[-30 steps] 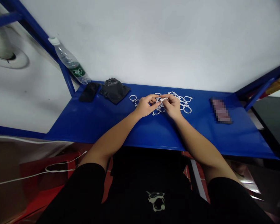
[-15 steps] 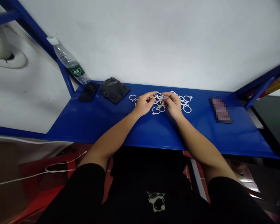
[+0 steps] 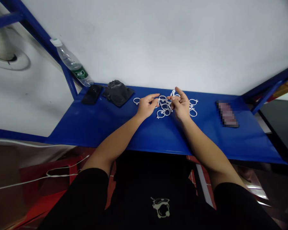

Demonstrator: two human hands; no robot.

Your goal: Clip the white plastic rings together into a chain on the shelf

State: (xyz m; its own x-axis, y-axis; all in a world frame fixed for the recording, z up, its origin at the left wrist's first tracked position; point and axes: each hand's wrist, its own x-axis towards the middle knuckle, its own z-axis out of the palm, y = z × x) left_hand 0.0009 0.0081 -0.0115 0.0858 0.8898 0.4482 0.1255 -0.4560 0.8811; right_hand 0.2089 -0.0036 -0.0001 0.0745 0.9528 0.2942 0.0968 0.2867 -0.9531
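Several white plastic rings with small clip-like tabs lie in a loose pile on the blue tabletop, one white ring [image 3: 161, 114] at the pile's near edge. My left hand [image 3: 147, 106] is at the pile's left side, fingers curled and thumb close to the index finger. A white ring [image 3: 157, 103] shows at its thumb tip, partly hidden. My right hand [image 3: 181, 107] is over the pile's right side, index finger raised, thumb and other fingers pinched together. From that pinch a white ring [image 3: 173, 93] sticks up, seen nearly edge-on.
On the blue table [image 3: 105, 124], a black pouch [image 3: 118, 92] and a dark phone-like object [image 3: 92, 94] lie at left, beside a leaning plastic bottle [image 3: 73, 65]. A blurred-out flat object [image 3: 227, 113] lies at right. Behind stands a white wall [image 3: 158, 41].
My right hand has turned and moved slightly right, away from my left, its index finger now extended and a ring standing up in its pinch. My left hand has barely moved.
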